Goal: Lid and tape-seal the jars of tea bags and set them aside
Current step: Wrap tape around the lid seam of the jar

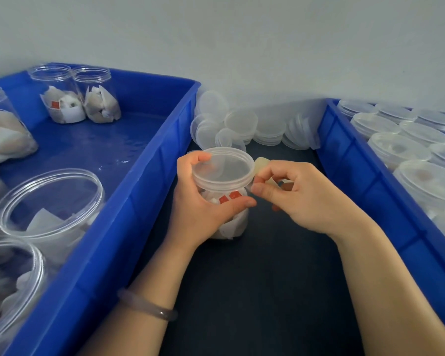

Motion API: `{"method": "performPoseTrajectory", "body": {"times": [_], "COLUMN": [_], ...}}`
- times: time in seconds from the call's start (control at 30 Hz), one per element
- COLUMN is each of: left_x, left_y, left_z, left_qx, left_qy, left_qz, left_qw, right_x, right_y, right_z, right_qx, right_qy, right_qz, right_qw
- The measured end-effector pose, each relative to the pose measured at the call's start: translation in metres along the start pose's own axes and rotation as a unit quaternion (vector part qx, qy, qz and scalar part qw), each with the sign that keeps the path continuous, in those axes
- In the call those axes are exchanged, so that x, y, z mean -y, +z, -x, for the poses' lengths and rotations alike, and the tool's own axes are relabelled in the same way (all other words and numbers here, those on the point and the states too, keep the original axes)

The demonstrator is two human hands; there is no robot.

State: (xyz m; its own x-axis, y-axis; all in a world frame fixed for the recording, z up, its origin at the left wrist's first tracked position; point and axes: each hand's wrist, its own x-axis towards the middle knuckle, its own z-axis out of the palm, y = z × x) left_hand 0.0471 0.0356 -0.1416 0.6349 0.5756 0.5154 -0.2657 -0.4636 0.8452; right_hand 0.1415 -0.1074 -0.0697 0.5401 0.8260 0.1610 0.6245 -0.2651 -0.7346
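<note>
A clear jar of tea bags (233, 222) stands on the dark table between two blue crates. A translucent lid (224, 168) sits on its mouth. My left hand (203, 201) grips the jar, fingers behind the lid and thumb across the front below the rim. My right hand (301, 194) is at the lid's right edge and pinches a small yellowish roll of tape (262, 164) between thumb and fingers. The tape's free end is too small to make out.
The left blue crate (129, 201) holds several open jars of tea bags (62, 101). The right blue crate (350, 176) holds several lidded jars (398, 147). Loose lids (242, 124) are piled against the wall behind the jar. Dark table (267, 291) lies between the crates.
</note>
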Motion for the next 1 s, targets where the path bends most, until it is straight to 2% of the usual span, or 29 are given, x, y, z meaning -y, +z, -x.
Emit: {"method": "performPoseTrajectory", "body": {"times": [0.13, 0.33, 0.6, 1.0], "left_x": [0.001, -0.001, -0.001, -0.002], "left_y": [-0.002, -0.001, -0.003, 0.0], "left_z": [-0.002, 0.0, -0.001, 0.001], "left_qx": [-0.001, 0.005, 0.004, -0.011], "left_qy": [-0.008, -0.003, -0.014, -0.021], "left_qz": [0.015, 0.012, 0.016, 0.025], "left_qw": [1.0, 1.0, 1.0, 0.999], "right_x": [0.003, -0.001, 0.002, 0.003], "right_y": [0.0, 0.006, 0.003, 0.009], "right_z": [0.001, -0.002, -0.001, -0.003], "right_qx": [0.001, -0.037, -0.003, -0.019], "right_qy": [-0.006, -0.009, -0.027, -0.003], "right_qz": [-0.039, 0.011, -0.045, -0.049], "right_qw": [0.999, 0.999, 0.999, 0.999]}}
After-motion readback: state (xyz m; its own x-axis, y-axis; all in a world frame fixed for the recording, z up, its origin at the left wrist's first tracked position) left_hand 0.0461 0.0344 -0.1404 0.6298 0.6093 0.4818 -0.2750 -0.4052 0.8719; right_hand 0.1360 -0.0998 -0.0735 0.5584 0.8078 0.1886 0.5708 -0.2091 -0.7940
